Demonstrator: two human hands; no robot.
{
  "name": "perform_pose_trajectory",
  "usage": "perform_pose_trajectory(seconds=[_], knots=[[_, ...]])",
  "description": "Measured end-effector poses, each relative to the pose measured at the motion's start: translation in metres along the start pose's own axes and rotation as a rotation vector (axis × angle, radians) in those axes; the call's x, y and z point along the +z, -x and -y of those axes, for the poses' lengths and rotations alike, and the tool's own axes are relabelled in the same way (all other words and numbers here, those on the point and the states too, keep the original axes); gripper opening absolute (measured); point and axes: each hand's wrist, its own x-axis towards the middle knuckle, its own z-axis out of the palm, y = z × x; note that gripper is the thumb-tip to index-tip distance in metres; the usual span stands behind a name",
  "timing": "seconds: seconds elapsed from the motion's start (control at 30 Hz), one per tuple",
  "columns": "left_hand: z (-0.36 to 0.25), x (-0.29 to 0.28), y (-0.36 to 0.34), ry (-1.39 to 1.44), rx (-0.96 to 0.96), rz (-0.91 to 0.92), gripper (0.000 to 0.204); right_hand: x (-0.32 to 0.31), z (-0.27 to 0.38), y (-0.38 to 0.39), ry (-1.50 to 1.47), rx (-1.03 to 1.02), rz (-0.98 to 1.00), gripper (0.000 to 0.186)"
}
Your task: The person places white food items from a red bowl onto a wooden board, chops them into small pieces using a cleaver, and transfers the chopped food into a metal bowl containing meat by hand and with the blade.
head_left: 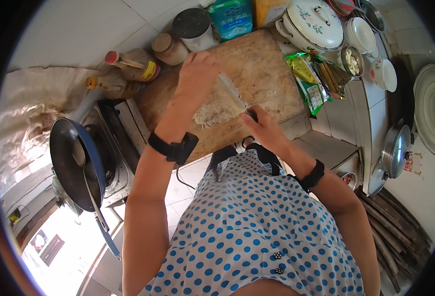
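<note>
My right hand [263, 127] is closed round the dark handle of a kitchen knife [233, 94]. The blade slants up and left over a worn wooden cutting board [264, 54], with pale bits along it. Beside and under the blade lies a heap of finely cut whitish shreds [210, 112]. My left hand [197, 74] is above the board near the blade's far end, left of it. Motion blurs that hand, and its fingers are partly turned away, so what they hold, if anything, does not show.
Sauce bottles [137, 65], a jar [170, 48] and a black-lidded tub [194, 28] line the board's far left. A flowered enamel pot [314, 24] and green packets [307, 81] stand right. A wok [72, 167] with a ladle sits on the stove at left.
</note>
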Motion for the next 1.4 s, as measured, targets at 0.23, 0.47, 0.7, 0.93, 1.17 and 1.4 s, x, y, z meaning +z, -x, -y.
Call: perform_pose_trajectory(seconds=[0.23, 0.47, 0.7, 0.93, 1.17, 1.4], knots=[[-0.025, 0.02, -0.011, 0.008, 0.019, -0.131, 0.022, -0.016, 0.0, 0.018, -0.093, 0.072, -0.054, 0.039], [-0.02, 0.024, 0.002, 0.061, 0.041, 0.009, 0.023, 0.012, 0.001, 0.025, -0.222, 0.242, 0.046, 0.038], [0.001, -0.028, 0.035, -0.155, -0.079, 0.049, 0.017, 0.026, 0.008, 0.004, -0.166, 0.061, 0.17, 0.038], [-0.019, -0.056, 0.097, -0.107, -0.292, -0.085, 0.011, -0.029, 0.065, -0.032, 0.488, -0.26, 0.267, 0.036], [-0.04, 0.004, 0.135, -0.071, -0.379, -0.038, 0.015, -0.023, 0.042, -0.076, 0.924, -0.585, 0.367, 0.031], [-0.038, -0.015, 0.135, 0.018, -0.438, -0.046, 0.022, -0.027, 0.063, -0.082, 0.841, -0.571, 0.423, 0.029]])
